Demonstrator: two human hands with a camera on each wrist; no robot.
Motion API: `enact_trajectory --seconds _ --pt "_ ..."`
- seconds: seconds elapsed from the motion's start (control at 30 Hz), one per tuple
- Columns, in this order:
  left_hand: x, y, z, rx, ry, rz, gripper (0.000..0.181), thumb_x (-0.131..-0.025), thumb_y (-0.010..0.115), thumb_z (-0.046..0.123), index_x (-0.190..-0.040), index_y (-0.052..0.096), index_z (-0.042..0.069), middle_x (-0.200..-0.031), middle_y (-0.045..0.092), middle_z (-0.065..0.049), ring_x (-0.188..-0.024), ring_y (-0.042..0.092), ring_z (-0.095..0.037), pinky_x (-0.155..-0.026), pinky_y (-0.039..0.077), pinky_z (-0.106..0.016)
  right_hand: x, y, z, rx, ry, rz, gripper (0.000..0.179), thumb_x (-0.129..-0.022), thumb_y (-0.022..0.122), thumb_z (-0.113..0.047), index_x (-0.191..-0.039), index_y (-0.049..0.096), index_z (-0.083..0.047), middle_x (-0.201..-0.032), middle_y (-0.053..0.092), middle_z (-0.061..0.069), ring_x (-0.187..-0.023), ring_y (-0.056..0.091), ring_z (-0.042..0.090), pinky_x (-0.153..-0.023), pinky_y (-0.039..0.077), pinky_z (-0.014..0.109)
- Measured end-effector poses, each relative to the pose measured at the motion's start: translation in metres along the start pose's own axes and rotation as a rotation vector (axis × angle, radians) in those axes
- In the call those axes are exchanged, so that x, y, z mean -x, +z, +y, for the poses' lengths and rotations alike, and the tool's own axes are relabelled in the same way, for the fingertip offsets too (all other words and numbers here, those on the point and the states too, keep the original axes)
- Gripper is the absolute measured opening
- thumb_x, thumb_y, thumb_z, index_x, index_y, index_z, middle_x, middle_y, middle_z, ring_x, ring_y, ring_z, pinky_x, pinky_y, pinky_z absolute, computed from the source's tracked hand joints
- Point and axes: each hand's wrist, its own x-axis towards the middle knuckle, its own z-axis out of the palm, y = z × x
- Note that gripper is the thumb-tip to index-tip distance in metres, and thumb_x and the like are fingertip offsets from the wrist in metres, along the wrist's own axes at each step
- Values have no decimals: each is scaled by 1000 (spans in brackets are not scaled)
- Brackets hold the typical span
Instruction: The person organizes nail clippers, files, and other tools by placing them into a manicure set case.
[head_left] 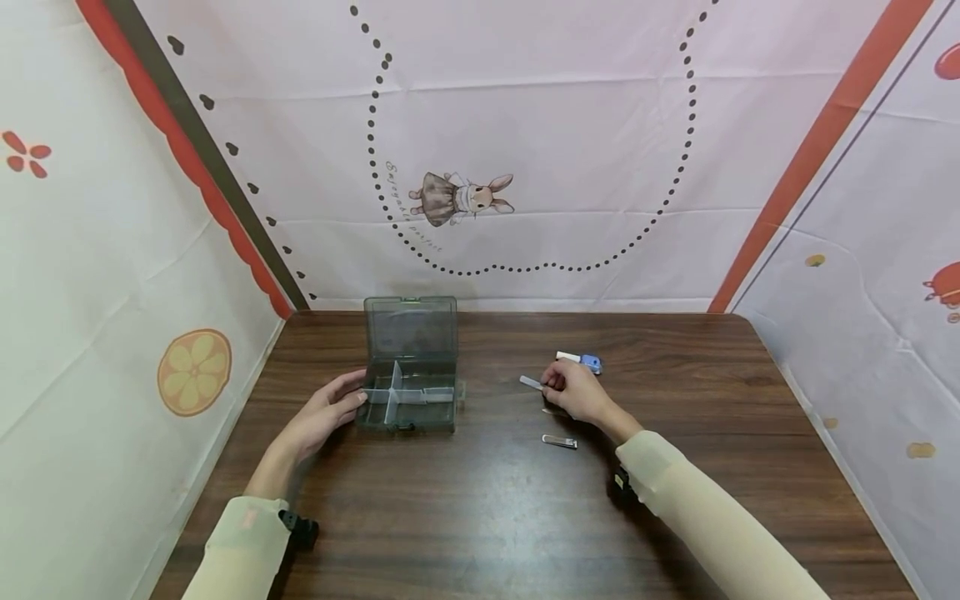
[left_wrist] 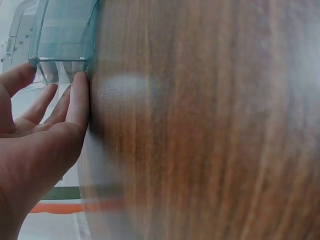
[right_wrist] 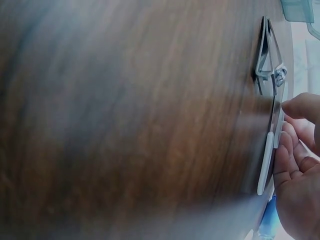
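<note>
A greenish see-through compartment box stands on the table with its lid raised at the back and clear dividers inside. My left hand is at the box's left side; in the left wrist view its fingers rest against the wall, fairly straight. My right hand pinches a pale flat strip close over the table. Beneath that hand lies a slim white-handled tool, partly hidden in the head view. Nail clippers lie nearer me, their lever raised.
Just beyond my right hand lies a blue and white object. The brown wooden table is bordered by patterned cloth at the back and both sides. Each sleeve carries a small black wrist camera.
</note>
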Motion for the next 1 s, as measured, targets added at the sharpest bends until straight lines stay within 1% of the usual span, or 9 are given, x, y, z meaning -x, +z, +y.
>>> enact_trajectory --seconds 0.23,0.43,0.63,0.83,1.0 --pt "1 0 -2 -6 18 -5 67 -111 60 29 -168 28 12 -171 25 -20 -155 30 -41 -123 29 -62 1 2 1 23 0 1 10 -87 77 -1 -93 71 -6 -86 64 0 -77 59 11 -72 51 29" --pt "1 0 -3 -7 17 -6 69 -111 60 31 -168 27 12 -171 25 -20 -155 30 -41 -123 29 -62 2 0 -2 20 -7 -9 11 -86 77 1 -92 70 -6 -83 64 0 -76 59 11 -71 51 29" --pt "1 -1 -3 2 13 -6 70 -110 62 32 -168 28 12 -171 25 -20 -155 30 -41 -123 29 -62 2 -1 -5 20 17 -21 14 -85 79 0 -91 69 -7 -80 63 -2 -73 57 10 -69 49 28" --pt "1 -2 -4 8 9 -11 71 -109 63 33 -167 28 11 -171 25 -20 -155 30 -41 -123 28 -62 5 -1 -6 20 42 -33 14 -86 78 0 -94 69 -8 -82 64 -2 -75 58 12 -72 50 30" --pt "1 -1 -3 9 12 -11 68 -110 61 30 -167 28 11 -171 25 -20 -156 29 -40 -123 29 -61 6 -2 -7 16 41 -35 15 -87 78 0 -96 69 -7 -84 64 -1 -77 58 13 -73 51 31"
